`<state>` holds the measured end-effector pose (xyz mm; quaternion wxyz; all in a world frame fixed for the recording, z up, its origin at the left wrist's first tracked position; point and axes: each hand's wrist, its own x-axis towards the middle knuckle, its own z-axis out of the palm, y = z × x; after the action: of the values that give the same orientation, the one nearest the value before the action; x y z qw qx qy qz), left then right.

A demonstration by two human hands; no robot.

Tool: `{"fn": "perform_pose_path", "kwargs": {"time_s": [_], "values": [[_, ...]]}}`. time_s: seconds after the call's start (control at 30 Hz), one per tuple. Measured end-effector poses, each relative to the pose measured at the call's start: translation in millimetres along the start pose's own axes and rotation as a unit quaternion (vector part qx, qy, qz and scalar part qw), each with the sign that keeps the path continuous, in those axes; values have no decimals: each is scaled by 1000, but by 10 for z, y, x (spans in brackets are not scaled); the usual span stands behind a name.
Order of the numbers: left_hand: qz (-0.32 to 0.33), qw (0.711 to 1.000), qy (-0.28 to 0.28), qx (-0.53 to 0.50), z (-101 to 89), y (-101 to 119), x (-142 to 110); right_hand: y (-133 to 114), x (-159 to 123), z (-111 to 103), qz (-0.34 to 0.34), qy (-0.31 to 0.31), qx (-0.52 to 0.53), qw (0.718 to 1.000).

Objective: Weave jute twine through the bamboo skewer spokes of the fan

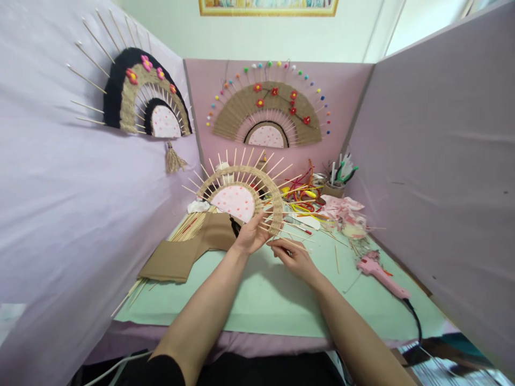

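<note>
My left hand (250, 234) holds up a half-made fan (240, 193): a pink dotted half-disc with wooden skewers radiating out and tan cord woven between them. Its fingers close on the fan's lower right edge. Just right of it, my right hand (293, 256) pinches the tan cord at the fan's lowest skewers (286, 235). Both hands hover above the green mat (261, 300).
Cardboard pieces (177, 257) and loose skewers lie at the left of the mat. A pink glue gun (380, 274) lies at the right. Coloured wires, a tool cup (333, 187) and pink fabric crowd the back. Two finished fans hang on the partition walls.
</note>
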<state>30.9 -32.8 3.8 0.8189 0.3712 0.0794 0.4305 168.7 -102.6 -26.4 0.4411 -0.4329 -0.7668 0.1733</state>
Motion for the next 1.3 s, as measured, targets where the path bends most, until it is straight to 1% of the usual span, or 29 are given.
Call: {"fn": "perform_pose_path", "kwargs": {"time_s": [0.13, 0.23, 0.33, 0.5, 0.77, 0.87, 0.97, 1.13, 1.3], "values": [[-14, 1000, 6, -4, -167, -77, -21, 77, -59, -10, 0, -28, -12, 1000], [-17, 1000, 1, -9, -227, -94, -26, 95, -85, -1, -7, -36, -16, 999], [-17, 1000, -2, -7, -243, -74, -36, 103, -98, 6, -13, -38, -14, 999], [-13, 1000, 19, -10, -251, -29, -57, 108, -104, -6, -15, -28, -4, 999], [-5, 999, 32, 0, -291, -17, -52, 85, -120, -54, 6, -31, 1, 999], [7, 999, 34, 3, -303, -16, -46, 108, -140, -100, 32, -27, 14, 999], [15, 999, 43, 1, -307, -11, -40, 147, -157, -187, 85, 3, 59, 995], [11, 998, 53, 11, -286, -8, -44, 197, -175, -358, 168, 51, 114, 978], [24, 998, 51, 22, -273, -13, -49, 211, -217, -435, 194, 70, 182, 961]]}}
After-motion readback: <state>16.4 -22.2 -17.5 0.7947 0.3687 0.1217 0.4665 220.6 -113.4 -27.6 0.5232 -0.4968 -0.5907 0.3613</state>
